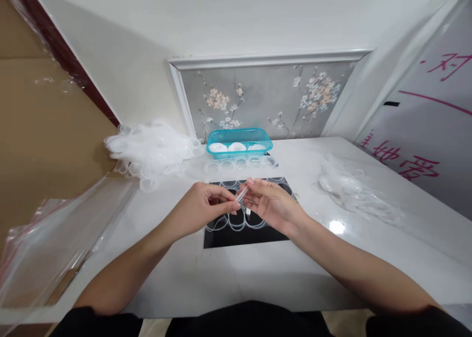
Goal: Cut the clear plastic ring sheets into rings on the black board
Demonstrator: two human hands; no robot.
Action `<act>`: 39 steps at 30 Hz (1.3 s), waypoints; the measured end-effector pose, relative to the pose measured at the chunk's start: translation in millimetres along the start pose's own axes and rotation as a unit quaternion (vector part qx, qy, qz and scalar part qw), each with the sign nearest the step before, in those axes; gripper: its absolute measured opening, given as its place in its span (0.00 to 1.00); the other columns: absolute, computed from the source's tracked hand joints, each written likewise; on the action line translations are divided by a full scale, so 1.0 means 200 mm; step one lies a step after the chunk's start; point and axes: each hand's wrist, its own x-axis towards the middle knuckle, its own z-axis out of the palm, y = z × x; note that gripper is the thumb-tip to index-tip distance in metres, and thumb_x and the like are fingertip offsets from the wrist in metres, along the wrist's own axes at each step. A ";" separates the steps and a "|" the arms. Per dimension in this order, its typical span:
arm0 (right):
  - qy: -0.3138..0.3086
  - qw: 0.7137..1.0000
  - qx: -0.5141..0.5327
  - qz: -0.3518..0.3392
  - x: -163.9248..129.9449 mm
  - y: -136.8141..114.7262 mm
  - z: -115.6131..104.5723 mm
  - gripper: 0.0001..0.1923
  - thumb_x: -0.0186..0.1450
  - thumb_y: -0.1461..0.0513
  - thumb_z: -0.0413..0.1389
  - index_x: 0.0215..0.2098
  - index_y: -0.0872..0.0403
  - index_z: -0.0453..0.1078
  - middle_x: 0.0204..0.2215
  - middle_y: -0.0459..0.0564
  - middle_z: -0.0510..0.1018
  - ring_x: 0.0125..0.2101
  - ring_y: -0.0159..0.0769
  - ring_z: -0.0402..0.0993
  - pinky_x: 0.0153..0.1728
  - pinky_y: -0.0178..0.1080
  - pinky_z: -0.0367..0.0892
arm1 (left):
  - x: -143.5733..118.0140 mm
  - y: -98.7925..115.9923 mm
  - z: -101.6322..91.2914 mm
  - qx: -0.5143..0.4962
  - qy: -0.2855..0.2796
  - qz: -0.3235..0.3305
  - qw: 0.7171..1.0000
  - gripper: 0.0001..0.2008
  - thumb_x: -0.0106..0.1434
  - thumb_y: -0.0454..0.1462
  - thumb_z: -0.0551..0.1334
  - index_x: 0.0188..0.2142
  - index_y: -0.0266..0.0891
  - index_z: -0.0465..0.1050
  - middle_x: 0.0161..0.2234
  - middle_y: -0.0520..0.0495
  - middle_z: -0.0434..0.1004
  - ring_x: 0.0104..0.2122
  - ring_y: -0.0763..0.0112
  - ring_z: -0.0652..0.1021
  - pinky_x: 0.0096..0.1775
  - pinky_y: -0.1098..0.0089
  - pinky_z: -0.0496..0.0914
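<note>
My left hand and my right hand meet above the middle of the white table. Both pinch one small clear plastic piece between their fingertips. Beneath the hands, clear plastic rings lie in rows on a black panel set into the tabletop. More clear rings lie just behind the panel.
A turquoise basket with white round pieces stands at the back by the flowered wall panel. A heap of clear plastic lids lies at the back left, another clear pile at the right. Plastic bags hang over the left edge.
</note>
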 end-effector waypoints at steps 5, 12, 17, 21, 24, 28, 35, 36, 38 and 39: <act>0.006 1.000 0.017 -0.006 0.00 -0.02 -0.01 0.11 0.52 0.60 0.68 0.29 0.56 0.74 0.30 0.46 0.79 0.27 0.25 0.73 0.33 0.29 0.69 | 0.00 -0.01 0.00 0.034 0.017 -0.001 0.999 0.11 0.56 0.44 0.66 0.30 0.38 0.79 0.20 0.53 0.69 0.20 0.79 0.63 0.22 0.77 0.56; 0.014 1.000 0.020 -0.018 0.00 -0.04 -0.01 0.09 0.55 0.60 0.66 0.31 0.55 0.73 0.31 0.44 0.78 0.29 0.24 0.73 0.32 0.28 0.68 | 0.02 0.00 -0.03 0.043 0.000 0.005 0.999 0.12 0.57 0.45 0.66 0.31 0.38 0.78 0.22 0.52 0.71 0.21 0.79 0.64 0.23 0.77 0.58; -0.026 0.998 -0.022 0.060 0.01 -0.04 -0.02 0.12 0.56 0.59 0.64 0.36 0.56 0.73 0.36 0.48 0.77 0.35 0.30 0.75 0.36 0.32 0.68 | 0.02 0.01 -0.06 -0.014 -0.031 0.024 0.999 0.12 0.58 0.45 0.65 0.30 0.36 0.76 0.22 0.51 0.70 0.21 0.79 0.66 0.23 0.78 0.61; -0.042 0.984 -0.171 0.026 0.00 -0.01 -0.02 0.16 0.53 0.58 0.66 0.33 0.54 0.66 0.30 0.44 0.73 0.31 0.31 0.72 0.31 0.32 0.63 | 0.03 0.01 -0.08 -0.075 -0.046 0.013 0.996 0.13 0.60 0.45 0.64 0.31 0.35 0.75 0.26 0.49 0.74 0.19 0.81 0.66 0.20 0.79 0.59; -0.009 0.959 -0.251 -0.132 -0.01 0.01 -0.01 0.17 0.55 0.57 0.65 0.34 0.52 0.62 0.31 0.43 0.70 0.34 0.29 0.68 0.34 0.33 0.62 | 0.03 0.00 -0.10 -0.113 -0.061 0.001 0.992 0.14 0.60 0.44 0.63 0.31 0.33 0.73 0.26 0.48 0.74 0.19 0.82 0.66 0.19 0.80 0.57; -0.066 0.909 -0.342 -0.230 -0.03 0.00 0.00 0.13 0.64 0.52 0.56 0.42 0.51 0.66 0.40 0.47 0.71 0.42 0.32 0.67 0.44 0.35 0.61 | 0.04 -0.01 -0.10 -0.131 -0.086 -0.007 0.988 0.14 0.61 0.45 0.63 0.31 0.33 0.72 0.26 0.48 0.74 0.17 0.84 0.65 0.18 0.79 0.53; -0.213 0.915 -0.322 -0.122 -0.03 0.00 0.00 0.18 0.67 0.50 0.51 0.28 0.55 0.69 0.26 0.46 0.74 0.30 0.29 0.70 0.38 0.35 0.63 | 0.05 -0.02 -0.10 -0.131 -0.141 -0.017 0.981 0.14 0.61 0.45 0.63 0.33 0.33 0.74 0.26 0.48 0.74 0.17 0.84 0.62 0.18 0.79 0.53; -0.211 0.919 -0.315 -0.112 -0.03 0.00 0.00 0.17 0.65 0.51 0.54 0.27 0.55 0.69 0.24 0.45 0.73 0.28 0.29 0.69 0.35 0.35 0.63 | 0.05 -0.02 -0.10 -0.133 -0.146 -0.019 0.980 0.14 0.60 0.45 0.64 0.32 0.33 0.74 0.25 0.49 0.74 0.17 0.84 0.62 0.18 0.79 0.53; -0.215 0.926 -0.294 -0.103 -0.03 0.00 -0.01 0.15 0.64 0.53 0.56 0.27 0.55 0.69 0.22 0.44 0.73 0.26 0.28 0.69 0.32 0.34 0.62 | 0.05 -0.02 -0.10 -0.140 -0.157 -0.021 0.977 0.13 0.60 0.44 0.64 0.32 0.34 0.74 0.24 0.49 0.73 0.16 0.84 0.62 0.18 0.80 0.53; -0.220 0.929 -0.280 -0.100 -0.03 0.00 -0.01 0.14 0.64 0.53 0.56 0.27 0.55 0.69 0.22 0.44 0.72 0.26 0.28 0.69 0.32 0.33 0.62 | 0.05 -0.02 -0.11 -0.146 -0.164 -0.022 0.975 0.13 0.60 0.44 0.64 0.32 0.34 0.74 0.24 0.50 0.73 0.16 0.84 0.62 0.18 0.80 0.53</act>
